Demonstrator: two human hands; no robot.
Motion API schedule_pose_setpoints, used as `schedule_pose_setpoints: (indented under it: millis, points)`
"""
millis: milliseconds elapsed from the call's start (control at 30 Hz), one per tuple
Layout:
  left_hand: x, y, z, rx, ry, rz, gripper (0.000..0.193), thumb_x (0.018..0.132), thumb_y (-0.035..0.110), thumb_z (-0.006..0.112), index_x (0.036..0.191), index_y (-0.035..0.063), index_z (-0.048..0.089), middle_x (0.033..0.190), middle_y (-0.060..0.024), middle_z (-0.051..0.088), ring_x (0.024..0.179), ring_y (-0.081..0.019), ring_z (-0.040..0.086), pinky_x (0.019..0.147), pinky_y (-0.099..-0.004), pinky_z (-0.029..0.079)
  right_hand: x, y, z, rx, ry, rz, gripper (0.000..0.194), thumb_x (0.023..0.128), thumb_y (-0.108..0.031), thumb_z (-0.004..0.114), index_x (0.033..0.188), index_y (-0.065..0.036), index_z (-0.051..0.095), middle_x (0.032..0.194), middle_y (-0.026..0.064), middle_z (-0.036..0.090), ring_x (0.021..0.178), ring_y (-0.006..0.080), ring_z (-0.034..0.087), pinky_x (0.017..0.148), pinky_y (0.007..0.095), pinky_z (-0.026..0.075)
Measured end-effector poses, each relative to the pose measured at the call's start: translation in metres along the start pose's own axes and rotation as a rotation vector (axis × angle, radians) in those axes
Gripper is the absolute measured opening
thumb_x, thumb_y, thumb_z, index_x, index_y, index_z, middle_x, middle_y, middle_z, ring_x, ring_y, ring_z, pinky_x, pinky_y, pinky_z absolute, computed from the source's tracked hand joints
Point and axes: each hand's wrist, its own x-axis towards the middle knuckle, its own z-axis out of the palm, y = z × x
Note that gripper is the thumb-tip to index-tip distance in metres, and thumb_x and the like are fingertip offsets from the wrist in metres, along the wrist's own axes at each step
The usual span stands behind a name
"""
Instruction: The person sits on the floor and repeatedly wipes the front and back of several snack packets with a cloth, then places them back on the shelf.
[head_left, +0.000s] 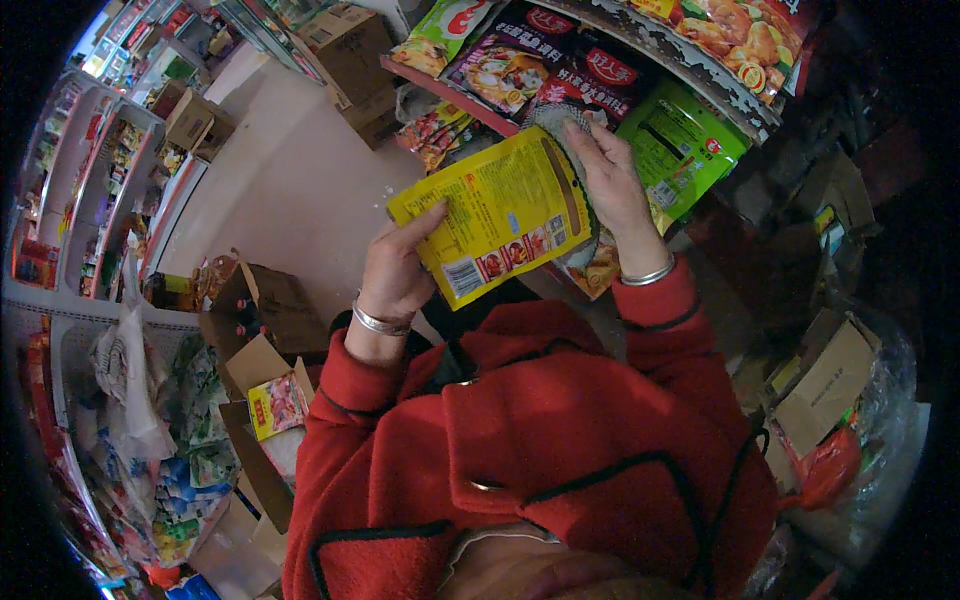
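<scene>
A yellow seasoning packet (502, 214) lies tilted before my chest, its printed back with a barcode facing up. My left hand (401, 262) grips its left edge, thumb on top. My right hand (607, 169) is at the packet's right end, closed on a crumpled grey mesh-like cloth (559, 120) that reaches over the packet's top right corner. Whether the right fingers also hold the packet is hidden. Just beyond, dark seasoning packets (506, 64) lie on a shelf, with a green packet (686, 146) to the right of my right hand.
A shelf edge with peeling paint (675, 52) runs above the packets. Cardboard boxes stand at the far aisle (349, 56) and at my left, one open box (262, 300) holding bottles. Stocked shelves (97, 187) line the left. Another opened carton (825, 382) and plastic wrap are at right.
</scene>
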Motion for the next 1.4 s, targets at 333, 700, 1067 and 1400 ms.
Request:
schedule_pose_setpoints:
  millis: [333,700,1067,1400]
  points:
    - [0.015,0.037,0.005,0.458,-0.329,-0.150,0.054,0.082,0.027,0.065,0.124,-0.0046,0.049,0.113,-0.0121,0.060,0.103,-0.0195,0.058,0.088,-0.0302,0.045,-0.006,-0.031,0.005,-0.248,0.008,-0.119,0.019,0.082,-0.004,0.060,0.097,0.007,0.062,0.086,0.0137,0.064,0.079,0.0194,0.059,0.073,0.0301,0.045]
    - [0.043,0.023,0.055,0.971,-0.541,0.022,0.032,0.092,0.023,0.054,0.114,0.0001,0.058,0.100,-0.0064,0.065,0.082,-0.0114,0.060,0.071,-0.0257,0.048,-0.015,-0.074,0.001,-0.609,0.096,-0.692,0.023,0.082,0.004,0.054,0.102,-0.001,0.063,0.099,0.0135,0.063,0.088,0.0308,0.060,0.077,0.0376,0.048]
    - [0.037,0.027,0.047,0.440,-0.210,-0.065,0.033,0.092,0.018,0.052,0.120,-0.0006,0.052,0.108,-0.0086,0.063,0.096,-0.0181,0.062,0.084,-0.0295,0.049,-0.039,-0.024,-0.045,-0.521,0.095,0.306,0.021,0.092,-0.011,0.052,0.107,0.001,0.060,0.094,0.0067,0.063,0.085,0.0121,0.058,0.075,0.0252,0.047]
    - [0.043,-0.003,0.061,0.349,-0.245,-0.025,0.030,0.095,0.022,0.047,0.112,-0.0007,0.056,0.103,-0.0081,0.064,0.088,-0.0155,0.063,0.077,-0.0272,0.050,-0.015,-0.043,-0.001,-0.532,0.196,-0.256,0.014,0.090,-0.017,0.053,0.090,-0.003,0.056,0.078,0.0161,0.060,0.068,0.0327,0.060,0.058,0.0392,0.048]
